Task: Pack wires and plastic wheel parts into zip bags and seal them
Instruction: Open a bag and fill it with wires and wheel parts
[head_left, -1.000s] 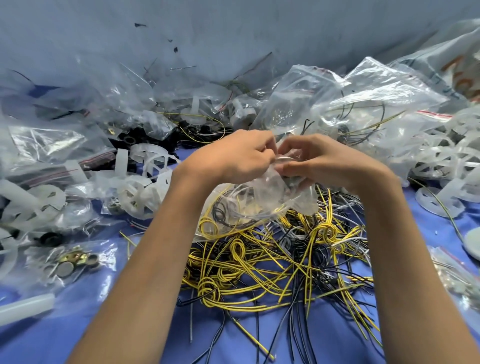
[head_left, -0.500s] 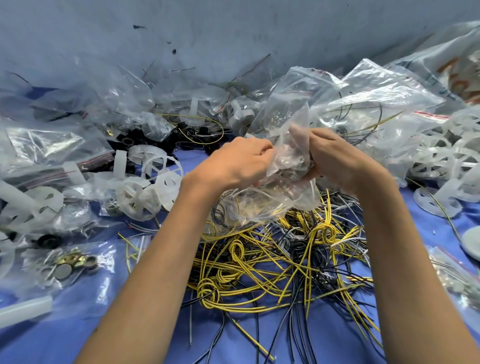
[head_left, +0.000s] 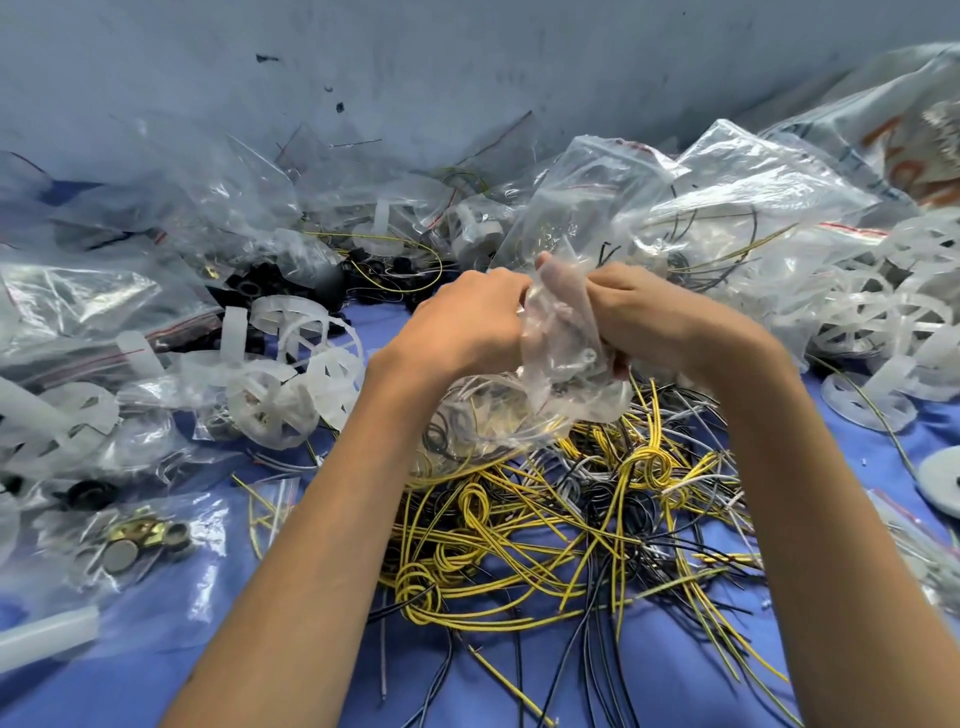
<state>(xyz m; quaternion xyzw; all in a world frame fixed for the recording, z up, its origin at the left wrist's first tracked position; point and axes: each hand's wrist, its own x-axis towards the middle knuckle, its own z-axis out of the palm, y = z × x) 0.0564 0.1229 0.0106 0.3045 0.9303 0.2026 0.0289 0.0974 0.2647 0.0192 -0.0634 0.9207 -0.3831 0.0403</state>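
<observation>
The fingers of the left hand and the right hand are curled on a crumpled zip bag, held above the wires on the table. If the creased mouth is pressed unevenly, the seal may fail and its contents fall out.

We see bare blue cloth only at near left, plus a small patch behind the left hand. Left hand and right hand grip a zip bag mid-scene, over the wire tangle that fills the centre. White wheels and a bag of metal parts block the left, with a white tube at the near-left edge. A wheel pile crowds the right. Heaped bags close off the back against the wall. A narrow blue strip runs between tangle and wheel pile.
</observation>
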